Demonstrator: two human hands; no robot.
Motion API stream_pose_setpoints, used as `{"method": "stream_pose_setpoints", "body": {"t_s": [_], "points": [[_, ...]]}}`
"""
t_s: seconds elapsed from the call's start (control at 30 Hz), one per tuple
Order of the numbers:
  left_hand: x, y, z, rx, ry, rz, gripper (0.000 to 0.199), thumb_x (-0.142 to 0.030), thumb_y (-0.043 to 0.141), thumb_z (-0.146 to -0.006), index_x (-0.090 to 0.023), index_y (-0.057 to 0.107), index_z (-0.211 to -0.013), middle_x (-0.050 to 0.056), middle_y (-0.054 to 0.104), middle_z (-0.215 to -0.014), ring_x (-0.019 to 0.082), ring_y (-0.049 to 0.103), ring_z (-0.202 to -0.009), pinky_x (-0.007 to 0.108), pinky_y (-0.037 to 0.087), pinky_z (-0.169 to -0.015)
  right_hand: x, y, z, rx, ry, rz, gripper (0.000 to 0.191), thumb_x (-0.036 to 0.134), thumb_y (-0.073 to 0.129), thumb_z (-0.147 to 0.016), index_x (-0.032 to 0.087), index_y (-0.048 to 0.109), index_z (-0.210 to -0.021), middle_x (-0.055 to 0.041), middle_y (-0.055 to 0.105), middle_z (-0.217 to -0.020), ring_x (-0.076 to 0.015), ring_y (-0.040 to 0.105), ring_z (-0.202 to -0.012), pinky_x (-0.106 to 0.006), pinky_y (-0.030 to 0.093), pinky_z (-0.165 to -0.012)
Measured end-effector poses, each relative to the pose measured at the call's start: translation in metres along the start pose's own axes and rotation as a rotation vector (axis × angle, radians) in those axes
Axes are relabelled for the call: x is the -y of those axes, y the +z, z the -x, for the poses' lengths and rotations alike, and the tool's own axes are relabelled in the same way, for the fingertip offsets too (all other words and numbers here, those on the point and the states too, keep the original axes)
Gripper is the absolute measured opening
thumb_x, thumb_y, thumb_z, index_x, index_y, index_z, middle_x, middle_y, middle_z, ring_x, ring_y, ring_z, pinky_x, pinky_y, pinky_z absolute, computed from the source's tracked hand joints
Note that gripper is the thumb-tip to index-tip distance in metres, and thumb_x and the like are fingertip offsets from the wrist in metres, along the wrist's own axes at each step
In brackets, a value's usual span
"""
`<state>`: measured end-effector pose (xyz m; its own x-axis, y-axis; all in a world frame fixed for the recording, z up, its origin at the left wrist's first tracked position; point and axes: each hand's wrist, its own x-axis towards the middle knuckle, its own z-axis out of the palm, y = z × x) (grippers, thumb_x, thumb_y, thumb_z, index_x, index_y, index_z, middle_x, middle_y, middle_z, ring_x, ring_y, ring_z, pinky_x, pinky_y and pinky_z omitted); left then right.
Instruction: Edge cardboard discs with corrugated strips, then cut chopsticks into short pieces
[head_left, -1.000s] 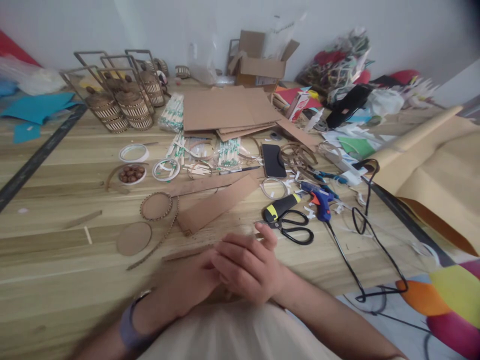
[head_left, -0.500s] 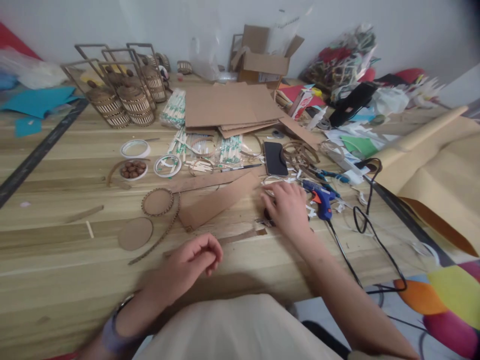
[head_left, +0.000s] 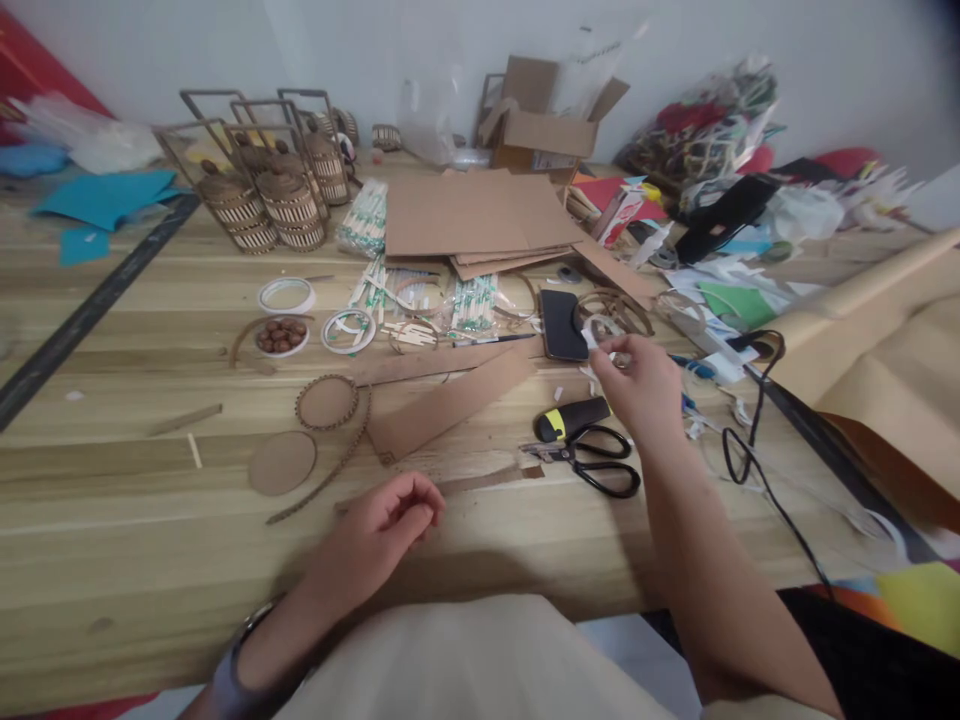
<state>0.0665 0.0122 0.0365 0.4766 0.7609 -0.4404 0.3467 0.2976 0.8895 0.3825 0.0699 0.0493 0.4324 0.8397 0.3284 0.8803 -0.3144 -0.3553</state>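
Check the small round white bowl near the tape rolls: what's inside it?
The white bowl holds a heap of small, round brown balls. The upper ones cover its floor, so I can't see the bottom, how many balls there are, or whether anything lies beneath them.

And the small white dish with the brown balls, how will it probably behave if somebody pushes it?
The small white dish would probably slide rather than tip, since it looks low and wide on the flat table. The brown balls look round and heaped near the rim, so a sharp push might make some roll out.
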Motion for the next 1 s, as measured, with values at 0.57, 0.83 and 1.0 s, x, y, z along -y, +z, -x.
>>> {"method": "stream_pose_setpoints", "body": {"t_s": [0.57, 0.83, 1.0], "points": [[-0.004, 0.002, -0.002, -0.524, 0.668, -0.381, 0.009, -0.013, 0.062, -0.088, -0.019, 0.064, -0.081, 0.000, 0.067, -0.078, 0.011, 0.063, -0.071, 0.020, 0.050, -0.066, 0.078, -0.004, 0.109, 0.223, -0.801, -0.420, 0.010, 0.018, 0.050, -0.098, 0.018, 0.059, -0.095, -0.0040, 0.067, -0.076, -0.0196, 0.062, -0.073, -0.032, 0.048, -0.072], [0.010, -0.011, 0.020, -0.569, 0.763, -0.531, 0.015, -0.011, 0.058, -0.092, -0.021, 0.066, -0.099, 0.002, 0.071, -0.093, 0.013, 0.067, -0.087, 0.023, 0.053, -0.080, 0.077, -0.038, 0.100, 0.268, -0.689, -0.413, 0.014, 0.016, 0.051, -0.096, 0.022, 0.063, -0.093, -0.0085, 0.066, -0.100, -0.0191, 0.066, -0.092, -0.030, 0.052, -0.077], [0.034, -0.042, 0.024, -0.625, 0.452, -0.764, 0.014, -0.026, 0.059, -0.092, -0.020, 0.069, -0.101, 0.004, 0.068, -0.098, 0.019, 0.066, -0.089, 0.033, 0.054, -0.082, 0.078, -0.060, 0.088, 0.470, -0.541, -0.397, 0.013, 0.025, 0.055, -0.093, 0.022, 0.062, -0.083, -0.0024, 0.064, -0.077, -0.0160, 0.061, -0.068, -0.027, 0.046, -0.060]]}}
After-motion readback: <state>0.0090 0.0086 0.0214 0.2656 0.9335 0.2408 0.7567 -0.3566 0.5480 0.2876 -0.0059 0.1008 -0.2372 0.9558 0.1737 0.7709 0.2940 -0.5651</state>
